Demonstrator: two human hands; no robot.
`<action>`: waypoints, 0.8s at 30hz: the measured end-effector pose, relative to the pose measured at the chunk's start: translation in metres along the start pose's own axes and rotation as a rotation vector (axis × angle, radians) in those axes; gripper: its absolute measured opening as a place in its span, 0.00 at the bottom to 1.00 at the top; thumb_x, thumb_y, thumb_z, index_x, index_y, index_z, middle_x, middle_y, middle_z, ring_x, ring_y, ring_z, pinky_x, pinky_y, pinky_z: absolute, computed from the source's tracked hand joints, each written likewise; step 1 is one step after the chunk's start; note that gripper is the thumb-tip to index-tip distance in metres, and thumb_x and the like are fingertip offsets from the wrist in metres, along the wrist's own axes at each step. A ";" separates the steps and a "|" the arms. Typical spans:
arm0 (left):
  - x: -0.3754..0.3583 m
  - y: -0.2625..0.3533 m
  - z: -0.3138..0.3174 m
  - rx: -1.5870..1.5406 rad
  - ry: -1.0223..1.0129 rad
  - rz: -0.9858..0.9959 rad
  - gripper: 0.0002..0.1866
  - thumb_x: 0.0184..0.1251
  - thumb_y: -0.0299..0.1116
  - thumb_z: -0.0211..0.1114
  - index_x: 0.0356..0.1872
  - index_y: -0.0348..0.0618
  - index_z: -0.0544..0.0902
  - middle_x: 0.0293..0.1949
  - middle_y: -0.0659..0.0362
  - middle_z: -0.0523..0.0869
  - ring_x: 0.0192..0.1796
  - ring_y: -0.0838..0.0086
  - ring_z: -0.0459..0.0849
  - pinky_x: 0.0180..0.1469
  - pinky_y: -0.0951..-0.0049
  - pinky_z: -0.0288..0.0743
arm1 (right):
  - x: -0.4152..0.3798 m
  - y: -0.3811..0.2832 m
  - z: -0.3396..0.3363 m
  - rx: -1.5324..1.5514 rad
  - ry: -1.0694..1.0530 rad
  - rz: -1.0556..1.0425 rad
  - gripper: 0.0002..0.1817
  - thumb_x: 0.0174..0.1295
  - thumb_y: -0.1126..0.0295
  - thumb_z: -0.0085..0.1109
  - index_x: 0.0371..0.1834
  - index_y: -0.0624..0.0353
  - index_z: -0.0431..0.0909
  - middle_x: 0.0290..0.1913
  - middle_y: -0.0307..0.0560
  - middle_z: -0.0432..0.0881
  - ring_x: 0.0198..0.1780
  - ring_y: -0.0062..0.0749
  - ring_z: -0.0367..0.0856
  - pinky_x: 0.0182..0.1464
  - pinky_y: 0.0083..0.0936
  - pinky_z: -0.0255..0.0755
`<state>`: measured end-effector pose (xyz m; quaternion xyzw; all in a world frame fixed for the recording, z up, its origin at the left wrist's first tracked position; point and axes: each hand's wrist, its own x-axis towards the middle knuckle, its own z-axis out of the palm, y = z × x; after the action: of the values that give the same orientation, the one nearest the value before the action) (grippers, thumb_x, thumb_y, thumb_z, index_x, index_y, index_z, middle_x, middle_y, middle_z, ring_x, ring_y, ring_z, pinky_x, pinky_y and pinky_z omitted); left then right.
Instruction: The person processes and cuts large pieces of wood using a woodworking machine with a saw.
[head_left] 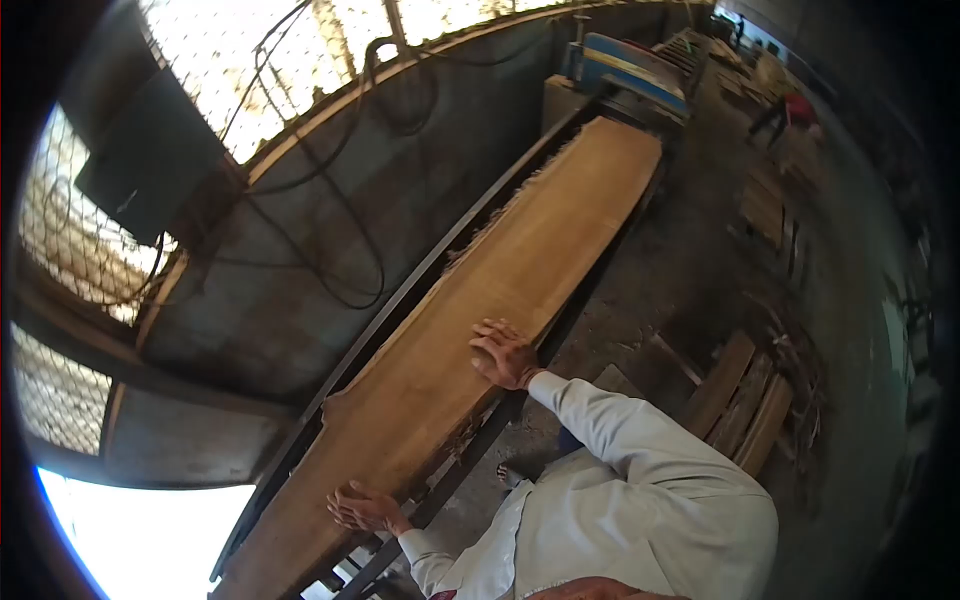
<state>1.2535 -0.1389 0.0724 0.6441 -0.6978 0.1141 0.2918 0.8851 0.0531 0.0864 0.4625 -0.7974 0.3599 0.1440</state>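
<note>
Wood: a long pale plank lay flat on a dark metal frame, running from near the person away toward a machine.
Left hand: the left hand lay flat on the near end of the plank by its right edge, fingers spread, gripping nothing.
Right hand: the right hand pressed palm down further along the same edge, fingers spread and pointing across the board.
Sleeves: both arms wore a light grey shirt.
Floor: short boards lay stacked on the dusty ground to the right of the frame.
Far end: a blue machine stood at the plank's far end.
Wall: black cables hung on the grey wall beside the frame.
</note>
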 end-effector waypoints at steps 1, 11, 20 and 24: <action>0.024 -0.013 0.012 0.004 -0.007 0.012 0.24 0.74 0.53 0.53 0.58 0.44 0.76 0.65 0.50 0.75 0.71 0.52 0.67 0.74 0.48 0.52 | 0.012 -0.019 0.014 -0.009 0.006 0.008 0.20 0.59 0.52 0.62 0.49 0.51 0.80 0.62 0.47 0.78 0.67 0.46 0.72 0.71 0.45 0.61; 0.028 -0.024 0.017 -0.028 -0.126 0.017 0.27 0.75 0.53 0.51 0.58 0.38 0.75 0.60 0.47 0.77 0.67 0.52 0.71 0.68 0.50 0.61 | 0.002 0.001 -0.032 0.252 -0.100 -0.072 0.28 0.65 0.46 0.58 0.58 0.55 0.76 0.69 0.54 0.70 0.74 0.49 0.62 0.74 0.48 0.55; -0.077 0.244 -0.047 -0.495 -0.340 0.631 0.27 0.71 0.48 0.60 0.58 0.33 0.74 0.63 0.42 0.74 0.68 0.48 0.68 0.69 0.50 0.60 | -0.136 0.130 -0.167 0.454 -0.110 0.648 0.17 0.68 0.59 0.57 0.52 0.59 0.79 0.52 0.55 0.83 0.57 0.49 0.81 0.59 0.36 0.74; -0.107 0.342 -0.046 -0.537 -0.482 0.773 0.26 0.71 0.46 0.61 0.58 0.33 0.74 0.64 0.41 0.73 0.69 0.46 0.66 0.71 0.50 0.59 | -0.201 0.197 -0.214 0.400 -0.071 0.887 0.16 0.68 0.60 0.57 0.50 0.60 0.81 0.45 0.53 0.87 0.50 0.44 0.86 0.53 0.33 0.78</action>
<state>0.9351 0.0237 0.1241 0.2501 -0.9364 -0.1208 0.2143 0.8044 0.3938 0.0364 0.1086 -0.8372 0.5168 -0.1425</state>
